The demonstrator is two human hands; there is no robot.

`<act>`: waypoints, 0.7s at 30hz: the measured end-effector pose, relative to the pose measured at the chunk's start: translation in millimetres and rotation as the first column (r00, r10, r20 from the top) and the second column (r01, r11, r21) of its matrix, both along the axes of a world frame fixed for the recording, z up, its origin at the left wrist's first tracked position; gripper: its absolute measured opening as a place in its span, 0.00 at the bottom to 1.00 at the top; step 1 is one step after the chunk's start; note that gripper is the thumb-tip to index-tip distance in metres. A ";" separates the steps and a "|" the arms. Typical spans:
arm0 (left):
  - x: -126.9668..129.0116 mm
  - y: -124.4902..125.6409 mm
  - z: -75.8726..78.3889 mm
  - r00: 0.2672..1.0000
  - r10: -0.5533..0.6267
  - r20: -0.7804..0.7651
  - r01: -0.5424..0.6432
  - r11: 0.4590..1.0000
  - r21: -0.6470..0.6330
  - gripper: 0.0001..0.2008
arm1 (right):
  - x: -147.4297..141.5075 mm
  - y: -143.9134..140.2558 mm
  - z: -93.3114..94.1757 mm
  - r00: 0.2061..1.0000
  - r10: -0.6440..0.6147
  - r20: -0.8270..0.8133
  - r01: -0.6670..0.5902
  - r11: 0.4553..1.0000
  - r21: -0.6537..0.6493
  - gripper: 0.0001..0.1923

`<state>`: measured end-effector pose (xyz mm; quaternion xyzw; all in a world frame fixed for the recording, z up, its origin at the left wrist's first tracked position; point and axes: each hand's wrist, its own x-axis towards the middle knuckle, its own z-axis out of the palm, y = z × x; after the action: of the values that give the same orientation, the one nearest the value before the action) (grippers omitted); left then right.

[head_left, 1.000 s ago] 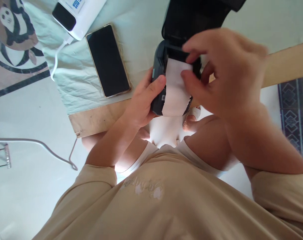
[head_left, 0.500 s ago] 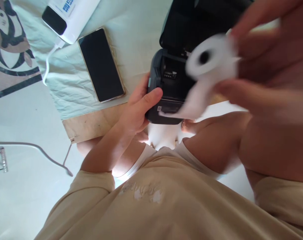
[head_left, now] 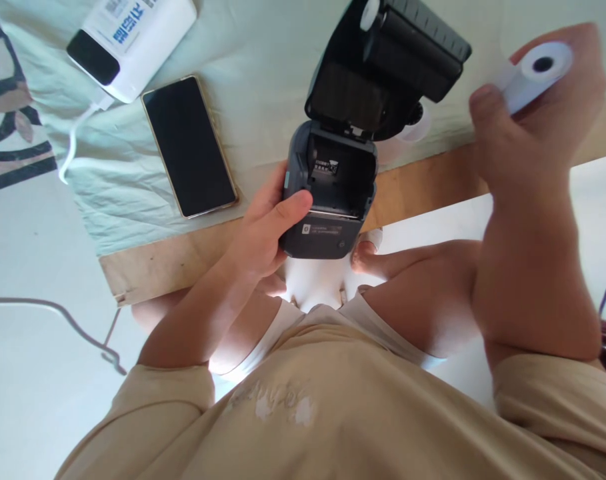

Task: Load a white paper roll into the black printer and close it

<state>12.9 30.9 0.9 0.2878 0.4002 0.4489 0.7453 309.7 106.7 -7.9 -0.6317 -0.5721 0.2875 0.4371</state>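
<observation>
My left hand (head_left: 270, 230) grips a dark grey portable label printer (head_left: 323, 237) by its left side, thumb on top. The printer's black lid (head_left: 345, 93) is swung up, and its paper compartment (head_left: 340, 180) is bare inside. Out to the right, my right hand (head_left: 543, 137) is closed around a white paper roll (head_left: 525, 90) with a dark hole in its core. Behind the lid, partly hidden, another white roll (head_left: 419, 128) lies on the cloth.
A phone (head_left: 190, 147) with a dark screen lies on the pale green cloth (head_left: 263, 73). Beyond it is a white power bank (head_left: 147, 53) with a plugged-in white cable (head_left: 73, 143). The wooden table edge (head_left: 173, 270) runs just ahead of my lap.
My right hand has carried the paper roll away from over the printer to the right. The loose paper tail no longer shows. My left hand still holds the printer.
</observation>
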 end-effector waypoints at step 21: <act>8.5 -0.1 -2.9 0.994 0.102 -0.044 -0.100 0.994 0.038 0.22 | -47.1 -22.7 3.7 0.874 0.338 0.348 -0.376 0.925 0.046 0.32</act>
<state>21.4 30.8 -2.1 0.2907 0.4233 0.4863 0.7070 262.6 84.0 -4.2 -0.5289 -0.7599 0.2194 0.3078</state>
